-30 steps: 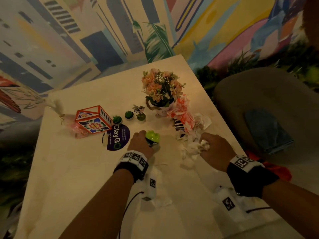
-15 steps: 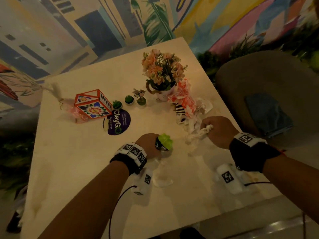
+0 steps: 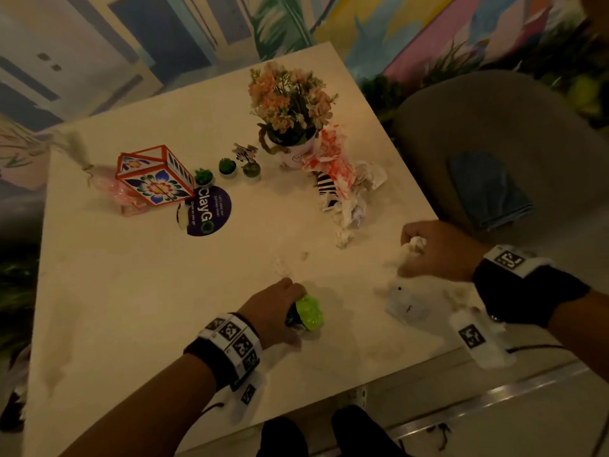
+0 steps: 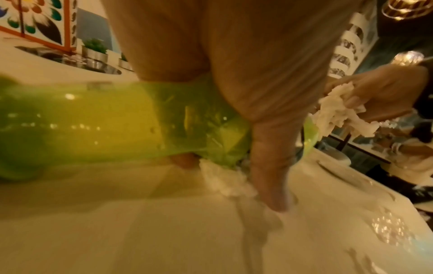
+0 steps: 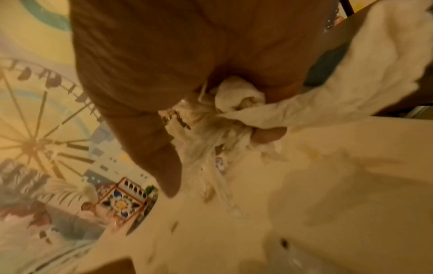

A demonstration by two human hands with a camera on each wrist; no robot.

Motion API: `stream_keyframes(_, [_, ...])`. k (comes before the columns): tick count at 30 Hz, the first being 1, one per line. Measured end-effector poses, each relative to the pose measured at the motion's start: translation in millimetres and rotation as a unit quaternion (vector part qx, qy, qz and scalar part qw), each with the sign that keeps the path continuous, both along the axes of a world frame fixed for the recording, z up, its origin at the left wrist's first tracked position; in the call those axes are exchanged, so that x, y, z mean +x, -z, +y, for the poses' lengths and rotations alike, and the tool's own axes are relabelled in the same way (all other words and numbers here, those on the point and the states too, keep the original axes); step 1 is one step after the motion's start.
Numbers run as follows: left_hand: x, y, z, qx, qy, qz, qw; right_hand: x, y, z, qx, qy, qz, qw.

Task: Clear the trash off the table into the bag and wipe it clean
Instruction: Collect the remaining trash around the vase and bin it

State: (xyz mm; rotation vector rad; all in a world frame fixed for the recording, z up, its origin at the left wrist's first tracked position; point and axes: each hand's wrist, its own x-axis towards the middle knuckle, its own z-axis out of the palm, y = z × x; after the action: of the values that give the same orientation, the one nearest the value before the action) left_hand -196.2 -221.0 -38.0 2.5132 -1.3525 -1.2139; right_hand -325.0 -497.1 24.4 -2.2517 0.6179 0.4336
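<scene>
My left hand [image 3: 280,308] grips a crumpled green plastic wrapper [image 3: 309,313] low over the table [image 3: 131,291], near the front edge. The left wrist view shows the wrapper [image 4: 192,128] in the curled fingers with a scrap of white tissue [image 4: 225,181] under it. To the right, my right hand [image 3: 435,249] is curled round a wad of white tissue [image 3: 413,247], which trails onto the table in the right wrist view [image 5: 234,113]. More trash [image 3: 342,183] lies beside the flower pot: orange-and-white plastic, a striped piece and crumpled tissues.
A flower pot [image 3: 293,150], three tiny green plants [image 3: 227,166], a patterned box [image 3: 155,176], a pink bag [image 3: 112,189] and a round purple sticker [image 3: 209,209] occupy the far half. A white card [image 3: 408,306] lies front right. A blue cloth [image 3: 487,189] rests on the chair.
Both hands have drawn back toward the near edge. The right hand pulled its tissue wad away from the pile and to the right. The left hand brought the green wrapper closer.
</scene>
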Motion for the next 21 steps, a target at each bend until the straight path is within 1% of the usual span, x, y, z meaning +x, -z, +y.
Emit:
stream_keyframes(3, [-7,0,-4,-0.017,-0.002,-0.064,0.998,-17,15,15,-0.049,-0.053,0.057,0.996])
stream_keyframes(5, [-10,-1,-8,-0.011,-0.017,-0.081,0.997,-24,29,22,-0.08,-0.093,0.09,0.988])
stream_keyframes(7, [-14,-1,-11,0.005,-0.019,-0.112,0.993,-29,41,28,-0.095,-0.113,0.113,0.983])
stream_keyframes(9, [-19,-1,-13,0.01,-0.014,-0.151,0.988,-31,51,33,-0.107,-0.102,0.108,0.983])
stream_keyframes(11, [-22,-2,-16,0.008,-0.017,-0.17,0.985,-30,58,36,-0.115,-0.082,0.092,0.986])
stream_keyframes(13, [-15,-4,-18,-0.004,-0.055,-0.172,0.984,-27,63,37,-0.12,-0.092,0.087,0.985])
stream_keyframes(15, [0,-8,-18,-0.038,-0.102,-0.181,0.977,-25,66,38,-0.121,-0.122,0.09,0.981])
stream_keyframes(17, [15,-9,-17,-0.064,-0.119,-0.196,0.971,-24,69,39,-0.125,-0.138,0.077,0.979])
stream_keyframes(19, [24,-7,-17,-0.06,-0.108,-0.197,0.973,-24,70,42,-0.126,-0.152,0.058,0.979])
stream_keyframes(21, [27,-1,-20,-0.048,-0.072,-0.196,0.977,-23,66,44,-0.119,-0.148,0.036,0.981])
